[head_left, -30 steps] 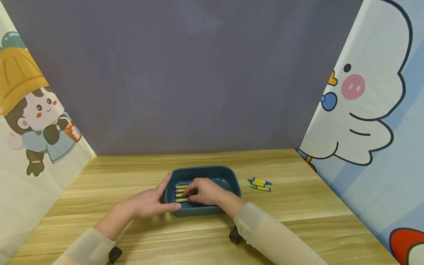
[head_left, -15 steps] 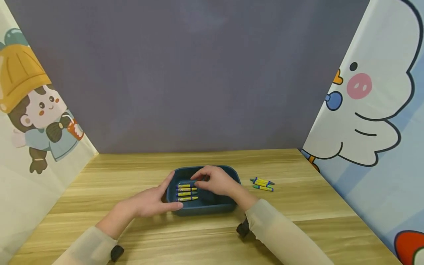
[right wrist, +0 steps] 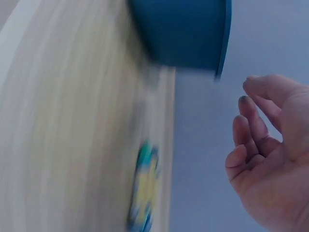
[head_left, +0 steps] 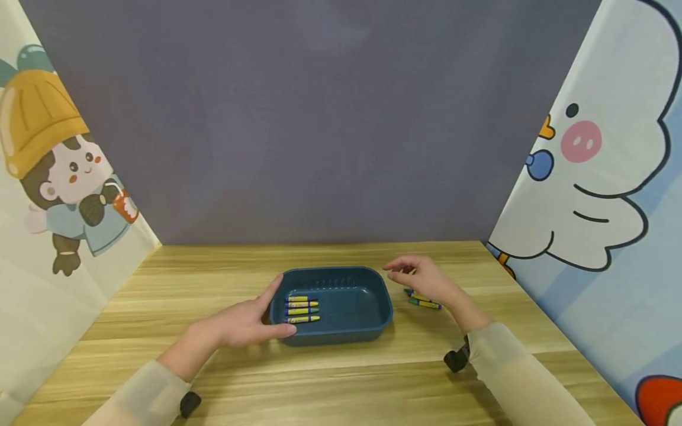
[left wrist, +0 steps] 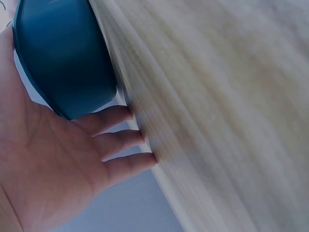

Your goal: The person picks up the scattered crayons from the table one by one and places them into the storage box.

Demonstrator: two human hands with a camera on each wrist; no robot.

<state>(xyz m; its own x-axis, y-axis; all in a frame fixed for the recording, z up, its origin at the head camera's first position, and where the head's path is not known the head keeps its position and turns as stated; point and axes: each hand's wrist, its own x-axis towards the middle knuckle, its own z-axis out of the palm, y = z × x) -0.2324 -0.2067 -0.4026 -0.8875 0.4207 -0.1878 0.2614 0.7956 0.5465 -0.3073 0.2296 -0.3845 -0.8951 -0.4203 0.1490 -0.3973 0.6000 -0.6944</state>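
Observation:
A dark blue plastic tray (head_left: pixel 334 338) sits on the table. Inside it, at the left end, several yellow-wrapped crayons (head_left: pixel 302 311) lie side by side in a row. My left hand (head_left: pixel 240 325) rests against the tray's left end, thumb and index finger spread along its corners. Its other fingers (left wrist: pixel 118 141) are straight, their tips down at the table in the left wrist view. My right hand (head_left: pixel 426 283) hovers just right of the tray, fingers loosely bent and holding nothing. Below it lie a few more crayons (head_left: pixel 424 303), partly hidden by the hand and blurred in the right wrist view.
The wood-grain table (head_left: pixel 341 378) reaches back to a grey-purple panel (head_left: pixel 319 130). Cartoon-printed sheets stand at the left (head_left: pixel 85 195) and right (head_left: pixel 602 165) sides.
My right hand has let go of a crayon in the tray's row, lifted out and moved right towards the crayons on the table. My left hand stays at the tray's end.

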